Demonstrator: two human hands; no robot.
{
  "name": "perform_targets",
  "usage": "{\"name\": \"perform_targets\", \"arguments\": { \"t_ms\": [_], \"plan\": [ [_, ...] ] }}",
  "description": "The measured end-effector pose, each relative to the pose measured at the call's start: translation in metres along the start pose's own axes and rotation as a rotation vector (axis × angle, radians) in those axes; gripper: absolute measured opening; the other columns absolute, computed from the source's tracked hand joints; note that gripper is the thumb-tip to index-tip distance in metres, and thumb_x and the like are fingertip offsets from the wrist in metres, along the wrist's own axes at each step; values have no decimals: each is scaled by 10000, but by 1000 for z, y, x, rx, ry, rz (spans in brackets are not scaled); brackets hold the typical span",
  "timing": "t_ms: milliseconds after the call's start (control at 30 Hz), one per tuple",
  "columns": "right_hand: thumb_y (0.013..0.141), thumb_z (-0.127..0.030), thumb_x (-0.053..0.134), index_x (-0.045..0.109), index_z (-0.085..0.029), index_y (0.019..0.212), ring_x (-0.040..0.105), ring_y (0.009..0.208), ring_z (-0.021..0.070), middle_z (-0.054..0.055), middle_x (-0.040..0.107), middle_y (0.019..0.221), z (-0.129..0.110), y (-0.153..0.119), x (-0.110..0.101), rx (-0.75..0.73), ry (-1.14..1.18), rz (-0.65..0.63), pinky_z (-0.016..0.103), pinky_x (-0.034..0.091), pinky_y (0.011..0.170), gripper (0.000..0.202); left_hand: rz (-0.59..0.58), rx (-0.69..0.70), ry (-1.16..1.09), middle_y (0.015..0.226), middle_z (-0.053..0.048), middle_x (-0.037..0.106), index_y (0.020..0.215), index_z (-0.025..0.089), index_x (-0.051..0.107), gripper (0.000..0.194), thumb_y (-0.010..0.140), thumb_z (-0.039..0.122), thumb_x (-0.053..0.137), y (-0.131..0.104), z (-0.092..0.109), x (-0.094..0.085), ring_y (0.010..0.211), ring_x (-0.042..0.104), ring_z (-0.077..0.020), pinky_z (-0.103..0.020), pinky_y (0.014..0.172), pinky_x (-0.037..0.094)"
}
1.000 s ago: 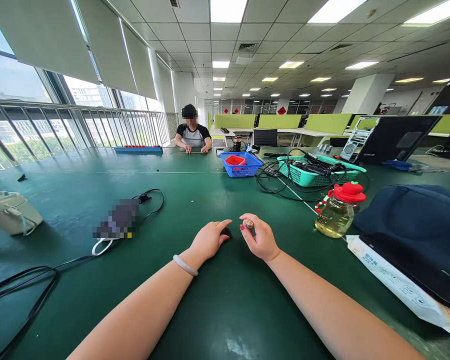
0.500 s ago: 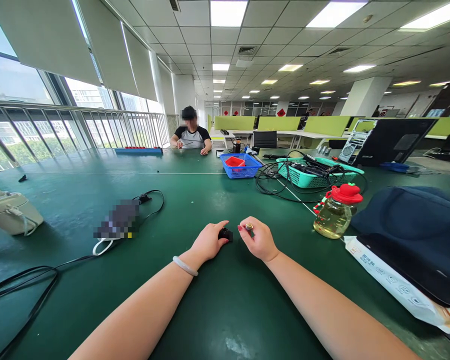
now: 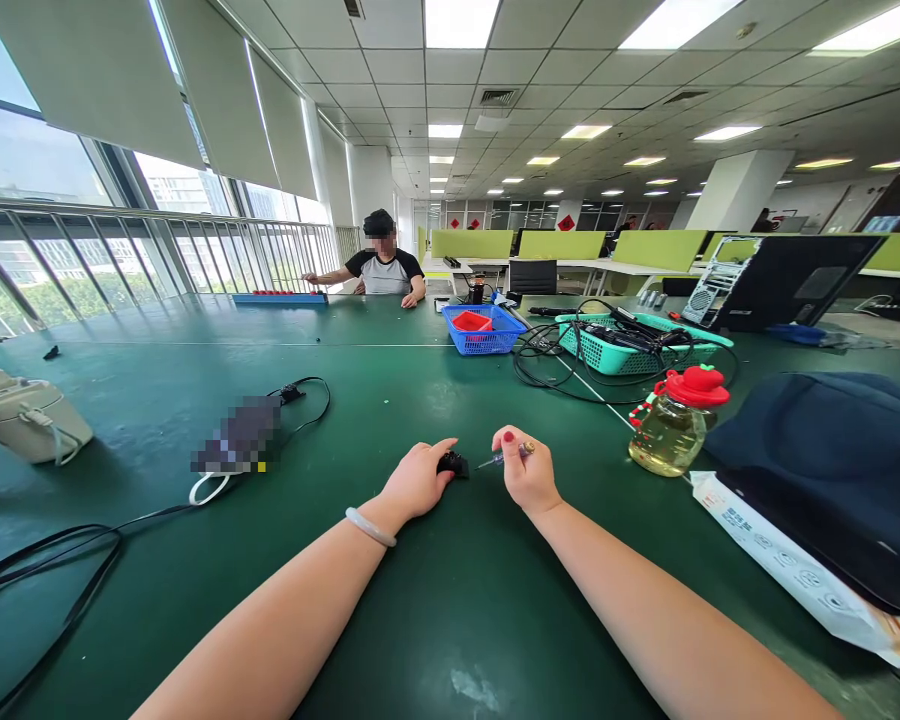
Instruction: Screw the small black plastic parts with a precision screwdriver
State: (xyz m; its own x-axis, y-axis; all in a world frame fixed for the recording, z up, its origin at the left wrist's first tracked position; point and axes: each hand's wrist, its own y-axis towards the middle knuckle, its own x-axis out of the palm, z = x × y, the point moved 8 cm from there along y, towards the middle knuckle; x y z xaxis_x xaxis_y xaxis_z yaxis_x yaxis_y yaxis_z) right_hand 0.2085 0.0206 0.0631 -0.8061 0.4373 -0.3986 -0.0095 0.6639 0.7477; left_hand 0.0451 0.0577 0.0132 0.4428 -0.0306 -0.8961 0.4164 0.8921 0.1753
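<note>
On the green table (image 3: 390, 620), my left hand (image 3: 418, 478) grips a small black object (image 3: 454, 464) between thumb and fingers; its far side is partly covered by them. To the right, my right hand (image 3: 529, 472) is closed around a small screwdriver (image 3: 508, 456) with a clear handle. The thin shaft points left, its tip a short gap from the black object. A pale bracelet circles my left wrist.
A jar with a red lid (image 3: 675, 420), a dark blue bag (image 3: 825, 450) and a white packet (image 3: 780, 570) lie right. Beyond are a blue basket (image 3: 484, 340) and a green basket (image 3: 607, 357) with cables. A phone-like blurred item (image 3: 240, 435) lies left; a person (image 3: 381, 268) sits opposite.
My right hand has turned and shifted slightly right, so the screwdriver's shaft now shows. My left hand stays on the black object. The person opposite has stretched an arm toward the blue tray.
</note>
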Motion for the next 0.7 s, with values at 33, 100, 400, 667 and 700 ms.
{"name": "perform_targets", "arguments": {
  "t_ms": [33,100,400,667,700],
  "plan": [
    [1030,-520,239,496,-235,651,470,531,151,-7,496,559,-1,0,0,-11,10,2,284,379,570,539,2,4,3,1213,-123,671,1448,209,478,561,897,220,588,0,0,0,1161,601,-257,-394,1039,467],
    [1026,-534,254,485,-235,618,476,533,155,0,509,549,-7,0,-1,-81,26,4,292,390,577,556,4,5,9,1201,-128,675,1441,203,488,550,900,236,582,0,1,-1,1155,605,-262,-395,1032,472],
    [1033,-491,325,584,-229,679,506,590,152,13,608,610,-38,-8,17,-339,-1,-144,304,410,641,511,9,2,8,1178,-126,693,1400,190,536,509,905,290,600,1,2,-3,1127,623,-263,-388,1015,482],
    [1034,-445,360,622,-229,719,484,600,155,13,577,614,-51,-15,15,-493,-40,-135,308,388,644,463,-16,16,-8,1234,-122,681,1389,187,549,505,891,249,599,1,3,-2,1163,603,-264,-391,1036,470],
    [1034,-444,359,624,-230,721,480,599,154,12,573,614,-51,-15,17,-501,-48,-151,310,384,646,462,-18,18,-11,1230,-122,682,1389,188,549,506,888,244,598,0,4,-2,1159,604,-263,-391,1033,472]
  ]
}}
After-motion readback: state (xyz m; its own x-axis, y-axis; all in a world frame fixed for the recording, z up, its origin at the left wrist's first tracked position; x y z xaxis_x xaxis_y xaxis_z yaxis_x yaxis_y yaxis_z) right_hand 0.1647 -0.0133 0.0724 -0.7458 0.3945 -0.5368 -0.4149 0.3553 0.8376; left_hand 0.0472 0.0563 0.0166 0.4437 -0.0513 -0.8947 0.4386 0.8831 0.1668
